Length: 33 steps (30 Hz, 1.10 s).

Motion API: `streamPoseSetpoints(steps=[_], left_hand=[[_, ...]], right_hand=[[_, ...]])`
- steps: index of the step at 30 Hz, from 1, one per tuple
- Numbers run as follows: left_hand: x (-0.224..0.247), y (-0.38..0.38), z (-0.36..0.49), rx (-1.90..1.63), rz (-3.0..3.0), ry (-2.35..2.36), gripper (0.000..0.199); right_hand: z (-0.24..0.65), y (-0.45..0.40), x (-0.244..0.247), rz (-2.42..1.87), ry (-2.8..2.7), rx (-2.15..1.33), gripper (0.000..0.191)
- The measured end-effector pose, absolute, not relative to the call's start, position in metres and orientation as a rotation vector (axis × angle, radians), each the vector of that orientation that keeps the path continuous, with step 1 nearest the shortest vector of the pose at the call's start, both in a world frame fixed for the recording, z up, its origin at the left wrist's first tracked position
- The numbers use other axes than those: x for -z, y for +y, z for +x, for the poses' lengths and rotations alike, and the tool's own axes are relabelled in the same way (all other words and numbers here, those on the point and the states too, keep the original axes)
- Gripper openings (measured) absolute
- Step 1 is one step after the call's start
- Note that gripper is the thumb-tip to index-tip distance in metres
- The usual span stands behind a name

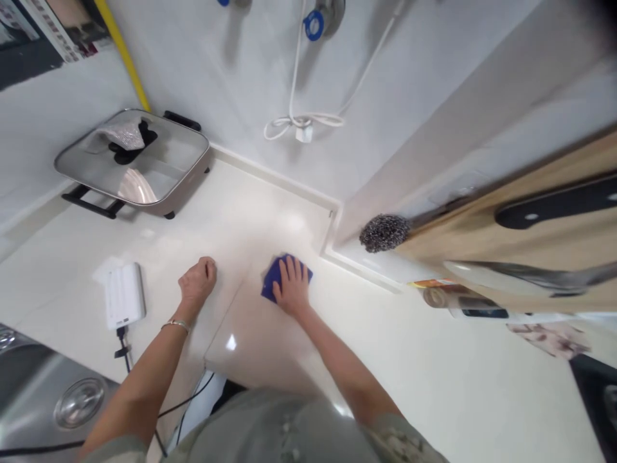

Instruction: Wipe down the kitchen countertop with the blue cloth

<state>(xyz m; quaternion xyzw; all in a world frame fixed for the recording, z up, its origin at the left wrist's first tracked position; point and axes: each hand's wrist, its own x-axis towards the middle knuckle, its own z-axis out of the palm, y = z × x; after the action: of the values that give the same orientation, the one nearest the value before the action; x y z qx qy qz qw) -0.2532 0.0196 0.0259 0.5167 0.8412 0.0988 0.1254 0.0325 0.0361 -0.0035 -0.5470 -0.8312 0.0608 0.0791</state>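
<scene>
My right hand (pixel 292 286) lies flat on a folded dark blue cloth (pixel 270 283), its fingers spread over the top. The cloth rests on the white countertop (pixel 270 212), and a paler edge shows along its upper left side. To the left, my left hand (pixel 197 281) is closed in a fist at the counter surface, with a bracelet on the wrist. Nothing shows between its fingers. A thin seam line runs across the counter between my two hands.
An electric pan (pixel 183 183) with a glass lid stands back left. Nearer is a white power bank (pixel 124 296) with a black cable, beside a steel sink (pixel 38 386). A scrubber (pixel 384 233), a knife (pixel 554 202) and a cutting board (pixel 463 241) are at right. A white cord (pixel 295 77) hangs behind.
</scene>
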Motion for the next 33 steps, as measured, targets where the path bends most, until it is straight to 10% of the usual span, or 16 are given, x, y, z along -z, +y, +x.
streamPoseSetpoints(steps=[17,33], left_hand=[[-0.02,0.022,-0.261,-0.196,1.504,2.417,0.037],[-0.039,0.019,-0.255,-0.236,1.498,2.401,0.037]], right_hand=[[0.05,0.278,0.012,-1.917,-2.221,-0.016,0.062],[0.048,0.053,0.005,-1.497,-2.493,-0.118,0.061]])
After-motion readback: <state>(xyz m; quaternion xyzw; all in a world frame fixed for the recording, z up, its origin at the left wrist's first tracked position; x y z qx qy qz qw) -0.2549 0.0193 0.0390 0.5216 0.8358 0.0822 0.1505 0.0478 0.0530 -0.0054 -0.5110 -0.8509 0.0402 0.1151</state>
